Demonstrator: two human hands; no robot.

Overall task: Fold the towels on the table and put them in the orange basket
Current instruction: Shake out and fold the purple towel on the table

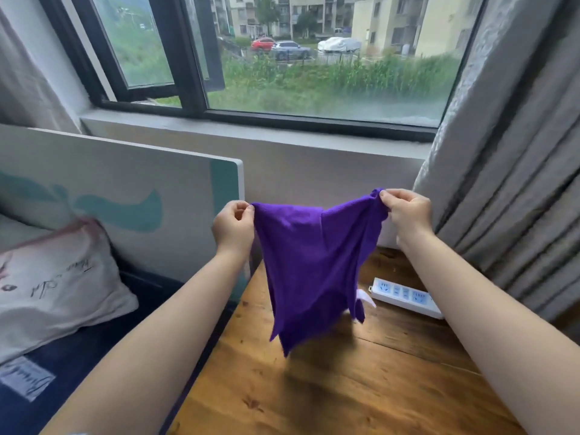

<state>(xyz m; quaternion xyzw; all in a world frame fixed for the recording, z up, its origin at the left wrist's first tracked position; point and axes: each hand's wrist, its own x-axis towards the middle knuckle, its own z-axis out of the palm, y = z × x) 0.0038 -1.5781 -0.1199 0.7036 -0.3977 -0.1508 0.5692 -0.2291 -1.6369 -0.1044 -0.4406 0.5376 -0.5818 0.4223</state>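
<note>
A purple towel (310, 262) hangs in the air above the wooden table (345, 387), stretched between both hands. My left hand (233, 226) pinches its upper left corner. My right hand (406, 215) pinches the bunched upper right corner. The towel's lower end dangles loose, just above the tabletop, and a small white tag sticks out at its right side. No orange basket is in view.
A white power strip (406, 295) lies on the table at the back right. Grey curtain (508, 183) hangs to the right. A bed with a pillow (56, 284) and a white headboard (131, 189) stands left of the table. The window sill runs behind.
</note>
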